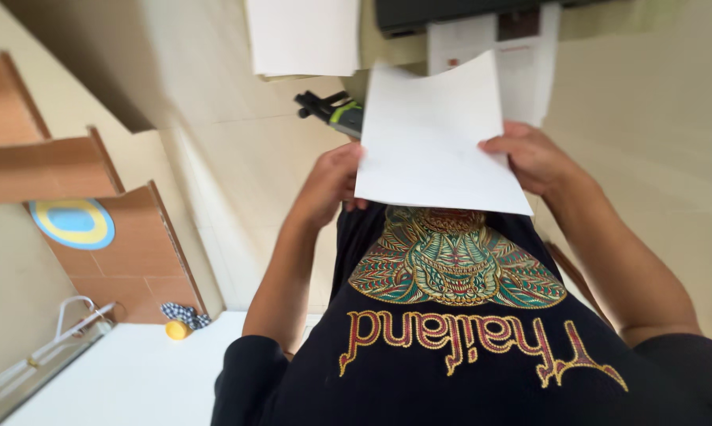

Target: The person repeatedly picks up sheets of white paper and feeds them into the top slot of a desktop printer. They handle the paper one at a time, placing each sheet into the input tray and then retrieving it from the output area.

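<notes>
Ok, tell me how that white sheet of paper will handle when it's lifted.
The sheet of paper probably flops: its far edge already curves while the left hand and right hand pinch its sides. It looks thin, so likely very light and easily creased.

I hold a white sheet of paper (435, 134) in both hands: my left hand (328, 185) grips its edge at nine o'clock, my right hand (534, 158) at three o'clock. Beyond it, at twelve o'clock, a black printer (443, 12) feeds printed pages (522, 55). A black-and-green tool (332, 110) lies on the floor (237, 150).
</notes>
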